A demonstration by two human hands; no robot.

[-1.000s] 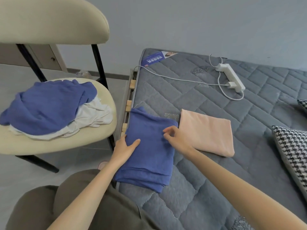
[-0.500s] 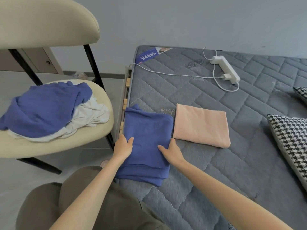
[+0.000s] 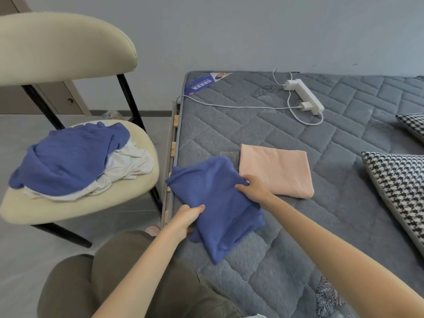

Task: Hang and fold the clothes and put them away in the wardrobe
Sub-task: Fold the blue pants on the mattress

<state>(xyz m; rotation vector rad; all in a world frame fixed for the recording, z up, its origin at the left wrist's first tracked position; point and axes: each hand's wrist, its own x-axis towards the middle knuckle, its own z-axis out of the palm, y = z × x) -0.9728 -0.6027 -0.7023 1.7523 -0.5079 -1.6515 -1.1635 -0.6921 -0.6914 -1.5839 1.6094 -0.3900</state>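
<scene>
Two hands hold one folded blue garment (image 3: 213, 203) at the near left edge of the grey quilted mattress (image 3: 344, 214). The left hand (image 3: 187, 220) grips its near edge with the thumb on top, and the right hand (image 3: 253, 188) pinches its right side. The cloth is a soft, ribbed-looking knit, folded in several layers and lying askew. A folded peach cloth (image 3: 275, 171) lies just beside it. A blue label (image 3: 202, 84) at the mattress's far corner carries white writing too small to read. More blue and white clothes (image 3: 68, 161) are heaped on the chair (image 3: 68, 212).
</scene>
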